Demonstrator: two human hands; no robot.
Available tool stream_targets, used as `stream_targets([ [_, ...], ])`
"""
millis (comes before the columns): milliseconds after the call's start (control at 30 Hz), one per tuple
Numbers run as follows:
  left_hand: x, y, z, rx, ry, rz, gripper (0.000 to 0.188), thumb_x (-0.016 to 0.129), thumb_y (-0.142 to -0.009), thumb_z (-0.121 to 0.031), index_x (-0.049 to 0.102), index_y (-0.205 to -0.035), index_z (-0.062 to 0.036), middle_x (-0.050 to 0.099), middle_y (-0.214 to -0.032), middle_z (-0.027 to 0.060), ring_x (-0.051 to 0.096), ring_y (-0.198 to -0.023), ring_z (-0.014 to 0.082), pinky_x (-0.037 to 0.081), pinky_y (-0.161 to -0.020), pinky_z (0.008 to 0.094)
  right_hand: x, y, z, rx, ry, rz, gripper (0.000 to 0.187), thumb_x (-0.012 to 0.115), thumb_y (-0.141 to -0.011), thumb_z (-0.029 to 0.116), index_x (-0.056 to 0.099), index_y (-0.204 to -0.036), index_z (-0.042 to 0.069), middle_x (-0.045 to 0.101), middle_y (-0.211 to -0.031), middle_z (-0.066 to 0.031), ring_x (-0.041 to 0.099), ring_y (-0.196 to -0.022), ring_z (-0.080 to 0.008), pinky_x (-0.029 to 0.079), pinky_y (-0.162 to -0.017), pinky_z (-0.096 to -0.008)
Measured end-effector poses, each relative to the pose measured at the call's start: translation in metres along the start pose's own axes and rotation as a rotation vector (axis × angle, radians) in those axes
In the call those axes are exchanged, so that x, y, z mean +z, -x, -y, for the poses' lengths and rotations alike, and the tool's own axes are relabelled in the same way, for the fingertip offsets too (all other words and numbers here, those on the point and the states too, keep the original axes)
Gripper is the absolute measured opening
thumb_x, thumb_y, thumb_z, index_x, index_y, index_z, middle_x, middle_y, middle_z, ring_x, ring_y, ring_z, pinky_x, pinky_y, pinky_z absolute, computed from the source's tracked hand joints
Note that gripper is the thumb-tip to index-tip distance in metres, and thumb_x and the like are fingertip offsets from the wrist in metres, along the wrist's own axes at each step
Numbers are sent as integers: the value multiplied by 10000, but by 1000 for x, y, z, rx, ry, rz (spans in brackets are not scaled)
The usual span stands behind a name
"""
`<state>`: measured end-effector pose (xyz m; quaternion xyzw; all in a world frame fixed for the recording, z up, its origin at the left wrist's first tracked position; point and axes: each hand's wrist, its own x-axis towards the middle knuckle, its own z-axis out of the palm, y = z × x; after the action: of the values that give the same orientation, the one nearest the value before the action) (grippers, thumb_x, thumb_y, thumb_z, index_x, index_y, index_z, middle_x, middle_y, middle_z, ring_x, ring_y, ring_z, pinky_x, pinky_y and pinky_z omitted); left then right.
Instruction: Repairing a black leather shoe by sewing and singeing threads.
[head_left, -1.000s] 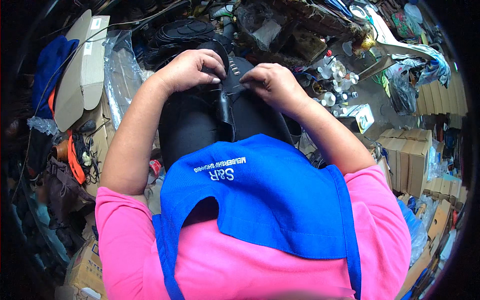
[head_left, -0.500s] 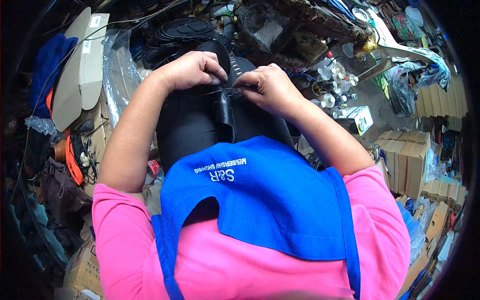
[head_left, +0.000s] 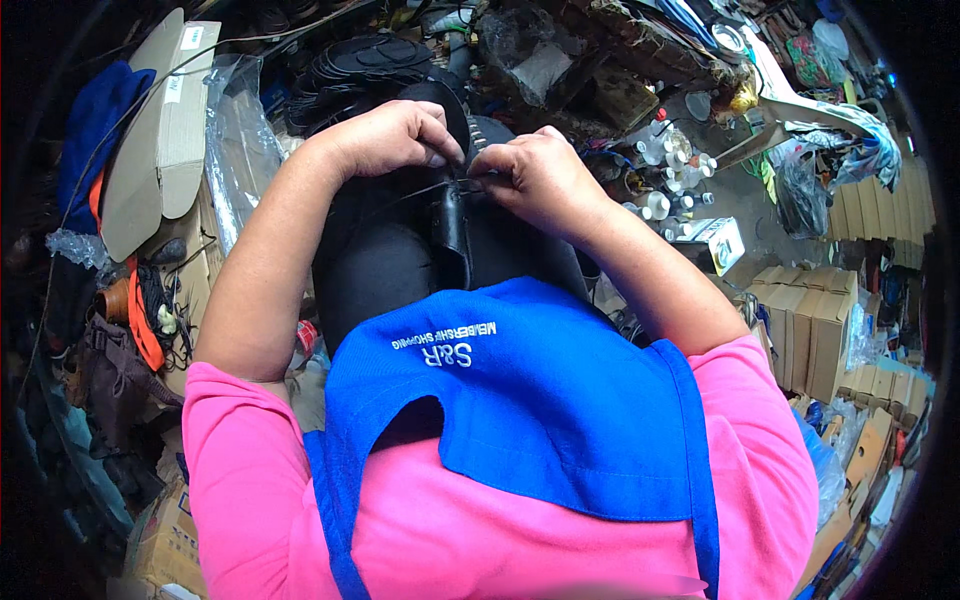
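Between my black-clad knees stands a black leather item shaped like a shoe (head_left: 452,235), with a row of pale stitches (head_left: 475,130) along its upper edge. My left hand (head_left: 405,138) is closed at its far left side, fingertips pressed against the dark curved flap (head_left: 448,100). My right hand (head_left: 535,170) pinches just right of the stitched edge; what lies between its fingertips is too small to make out. A thin dark strand (head_left: 425,190) crosses the leather below both hands. A blue apron (head_left: 520,400) covers my lap.
Black coiled material (head_left: 370,65) lies beyond my left hand. White bottles (head_left: 675,160) cluster on the floor to the right, near cardboard boxes (head_left: 810,325). On the left are a cardboard sheet (head_left: 160,130), clear plastic (head_left: 240,150) and a dark bag (head_left: 115,375).
My left hand has shifted slightly to the right with the dark flap, nearer my right hand. The thin dark strand below them shows more plainly. My right hand stays nearly in place.
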<state>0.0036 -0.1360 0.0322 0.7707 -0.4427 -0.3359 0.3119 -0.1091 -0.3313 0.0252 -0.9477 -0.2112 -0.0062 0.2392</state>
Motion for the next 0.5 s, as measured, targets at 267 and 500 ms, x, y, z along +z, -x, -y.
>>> stream_targets([
  [267, 1, -1, -1, -4, 21, -10, 231, 645, -732, 15, 701, -943, -59, 504, -812, 20, 526, -810, 160, 435, -782, 278, -14, -9, 15, -86, 187, 34, 66, 601, -761, 192, 655, -784, 161, 651, -706, -42, 641, -733, -227, 398, -732, -377],
  [500, 1, 1, -4, -24, 13, -17, 222, 653, -750, -18, 714, -949, -96, 528, -839, 27, 550, -842, 169, 447, -806, 284, 2, -1, 24, -64, 308, -23, 101, 560, -779, 176, 585, -689, 139, 635, -650, -53, 643, -660, -215, 386, -719, -363],
])
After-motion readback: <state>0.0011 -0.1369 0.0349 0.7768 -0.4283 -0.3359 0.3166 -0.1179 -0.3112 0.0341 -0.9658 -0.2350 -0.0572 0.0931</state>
